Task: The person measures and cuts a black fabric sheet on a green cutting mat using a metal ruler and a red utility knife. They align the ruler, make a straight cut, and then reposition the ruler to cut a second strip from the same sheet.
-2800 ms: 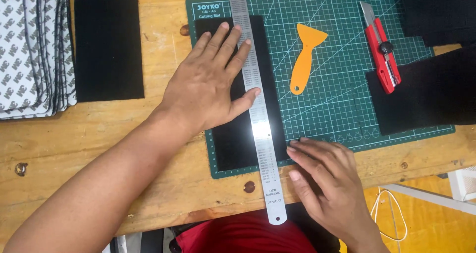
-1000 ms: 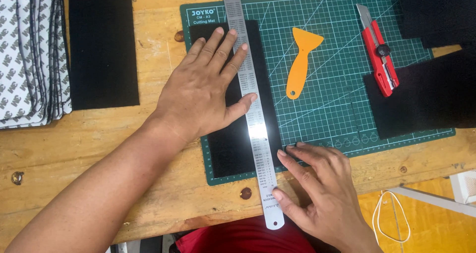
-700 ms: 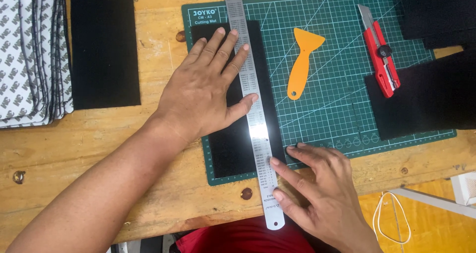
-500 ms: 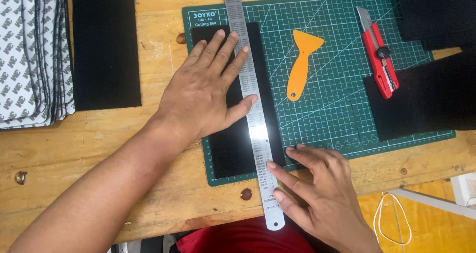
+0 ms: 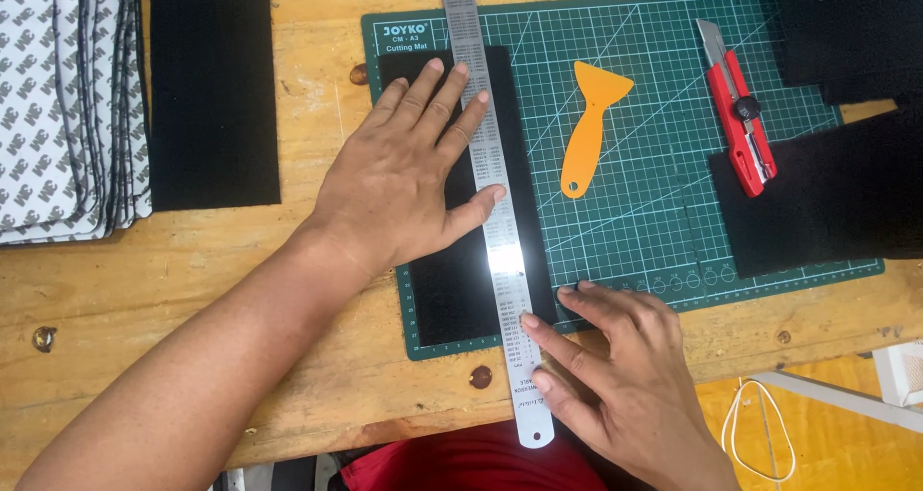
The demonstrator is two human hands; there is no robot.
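A long steel ruler point(image 5: 492, 217) lies lengthwise over a black rectangular sheet point(image 5: 450, 294) on a green cutting mat point(image 5: 654, 212). My left hand point(image 5: 409, 178) presses flat on the sheet, its fingertips and thumb resting against the ruler's left edge. My right hand point(image 5: 615, 376) sits at the ruler's near end, fingers spread, with fingertips touching the ruler's right edge and the corner of the black sheet. Neither hand grips anything.
An orange plastic scraper point(image 5: 588, 130) and a red utility knife point(image 5: 738, 125) lie on the mat. Black sheets point(image 5: 827, 202) overlap its right side. Another black sheet point(image 5: 212, 92) and a stack of patterned white sheets point(image 5: 62, 106) lie at the left on the wooden table point(image 5: 192, 270).
My right hand has shifted slightly left, bringing its fingertips against the ruler's near end. The left hand stays pressed on the sheet and ruler.
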